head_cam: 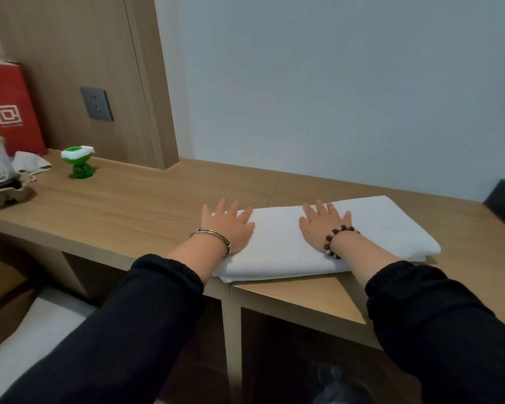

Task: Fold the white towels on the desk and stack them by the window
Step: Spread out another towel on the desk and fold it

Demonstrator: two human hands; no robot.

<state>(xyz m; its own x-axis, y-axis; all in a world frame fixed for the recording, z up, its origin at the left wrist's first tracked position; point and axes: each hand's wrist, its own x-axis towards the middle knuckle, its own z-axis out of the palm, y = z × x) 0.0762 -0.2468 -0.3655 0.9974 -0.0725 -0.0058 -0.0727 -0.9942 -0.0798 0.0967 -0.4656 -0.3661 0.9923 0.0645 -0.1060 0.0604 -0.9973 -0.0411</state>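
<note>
hands: left hand point(231, 228) and right hand point(322, 225) flat on the towel point(376, 228), fingers point(321, 206) spread, gripping nothing
tip: I'd press outward toward the table point(129, 205) edges; kills wrinkles

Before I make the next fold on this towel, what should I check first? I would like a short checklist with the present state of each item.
1. Both hands flat on the white towel, left hand at its left end, right hand near the middle: ok.
2. Towel top smooth, no wrinkles visible: ok.
3. Layers even at the right end: ok.
4. Towel fully on the desk: its near left corner reaches the front edge, cannot tell.
5. Bare wood between the towel and the green object: ok.
6. Stacking place by the window: not in view, cannot tell.
</note>
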